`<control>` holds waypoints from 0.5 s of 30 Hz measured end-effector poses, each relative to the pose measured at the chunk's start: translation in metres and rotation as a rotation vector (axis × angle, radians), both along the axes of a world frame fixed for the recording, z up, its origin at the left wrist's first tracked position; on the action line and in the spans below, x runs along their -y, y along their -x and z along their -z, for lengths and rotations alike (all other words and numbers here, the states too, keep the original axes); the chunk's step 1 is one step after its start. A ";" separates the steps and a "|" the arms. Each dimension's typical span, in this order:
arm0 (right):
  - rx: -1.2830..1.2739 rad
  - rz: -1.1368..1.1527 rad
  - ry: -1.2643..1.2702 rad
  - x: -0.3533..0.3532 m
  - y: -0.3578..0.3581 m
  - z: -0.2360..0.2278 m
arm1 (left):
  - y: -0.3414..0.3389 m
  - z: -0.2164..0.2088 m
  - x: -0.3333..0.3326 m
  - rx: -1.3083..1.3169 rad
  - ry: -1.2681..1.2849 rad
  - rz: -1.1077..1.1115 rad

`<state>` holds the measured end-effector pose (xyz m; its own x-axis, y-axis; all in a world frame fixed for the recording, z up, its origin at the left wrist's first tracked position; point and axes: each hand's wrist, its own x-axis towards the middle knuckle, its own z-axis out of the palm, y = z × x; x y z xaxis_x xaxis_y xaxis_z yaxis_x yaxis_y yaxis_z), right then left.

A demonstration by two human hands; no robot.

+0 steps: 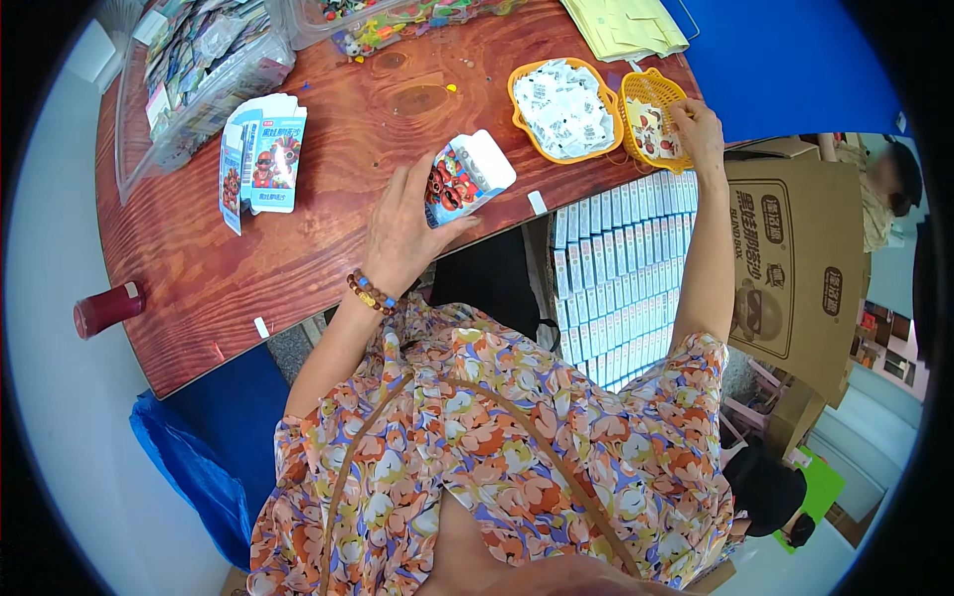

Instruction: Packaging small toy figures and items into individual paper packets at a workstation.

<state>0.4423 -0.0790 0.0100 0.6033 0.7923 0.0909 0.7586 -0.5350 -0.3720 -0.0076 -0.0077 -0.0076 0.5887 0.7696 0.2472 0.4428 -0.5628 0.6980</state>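
Observation:
My left hand (399,223) is wrapped round a small blue printed carton (455,187), held tilted over the table's near edge. The carton's white end flaps stand open towards the right. Over at the right, my right hand (700,134) dips into a yellow plastic basket (629,89), its fingers bent together over small printed cards (651,131). Whether a card is between the fingertips is hidden. Just left of it, a second yellow basket (519,111) is heaped with small white printed packets (564,107).
An unfolded carton (275,164) lies on the wooden table (368,288) at left, behind a dark red jar (107,310). Clear bins (204,111) and yellow paper (626,25) line the far side. Below right, a large cardboard box (795,258) holds rows of cartons (621,278). Other people are nearby.

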 end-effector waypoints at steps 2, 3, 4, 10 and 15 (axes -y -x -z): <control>0.077 0.012 0.029 -0.002 -0.002 0.000 | 0.000 0.000 -0.001 0.000 -0.007 -0.003; 0.017 0.032 0.028 -0.002 -0.002 0.001 | 0.000 0.001 -0.001 -0.001 -0.015 -0.004; -0.042 0.053 0.026 -0.003 -0.003 0.002 | 0.000 0.001 0.000 0.001 -0.015 -0.004; -0.310 0.084 0.108 -0.015 0.015 0.018 | 0.005 0.004 -0.001 -0.005 -0.057 -0.011; -0.191 0.040 0.151 -0.024 0.023 0.025 | 0.007 0.008 -0.001 0.001 -0.046 -0.019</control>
